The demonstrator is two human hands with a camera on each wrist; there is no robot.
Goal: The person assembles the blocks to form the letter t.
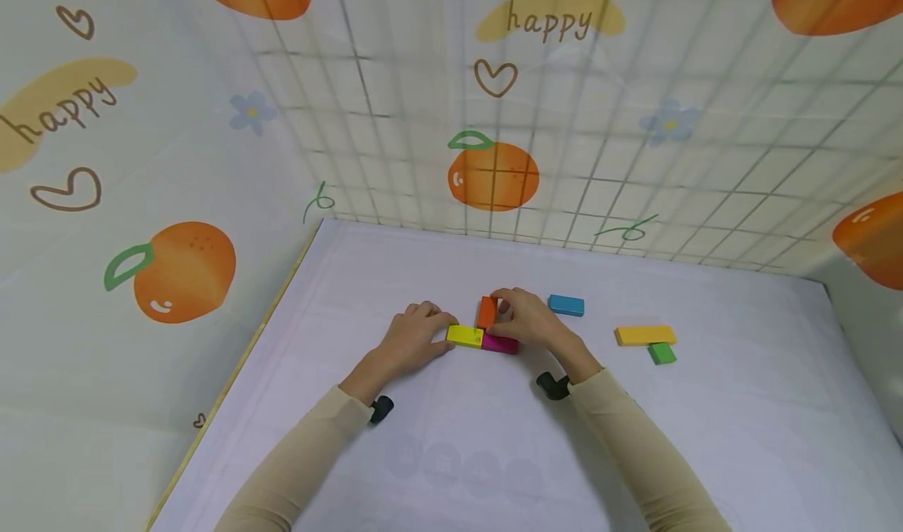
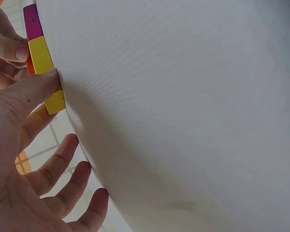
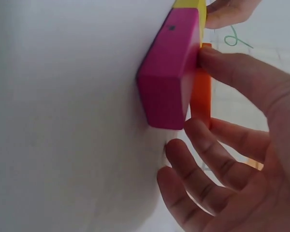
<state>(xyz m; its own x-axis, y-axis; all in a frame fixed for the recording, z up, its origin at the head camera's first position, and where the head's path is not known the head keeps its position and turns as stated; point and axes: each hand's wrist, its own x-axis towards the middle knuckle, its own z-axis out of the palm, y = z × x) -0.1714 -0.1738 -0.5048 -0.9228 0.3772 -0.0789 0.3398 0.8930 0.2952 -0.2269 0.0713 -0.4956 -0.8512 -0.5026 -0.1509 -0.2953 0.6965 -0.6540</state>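
Observation:
A yellow block [image 1: 464,335] and a magenta block [image 1: 501,345] lie end to end in a row on the white table. My left hand [image 1: 416,338] pinches the left end of the yellow block between thumb and index finger, its other fingers spread at the tabletop. An orange block [image 1: 487,311] stands at the far side of the row, near the joint between the two. With thumb and index finger, my right hand [image 1: 531,322] holds that orange block, and its thumb [image 3: 217,59] reaches over the magenta block's far edge.
A blue block [image 1: 567,305] lies behind my right hand. Farther right, a long amber block [image 1: 645,335] has a small green block [image 1: 662,353] at its near edge. Patterned cloth walls [image 1: 395,164] rise behind the table and on its left side.

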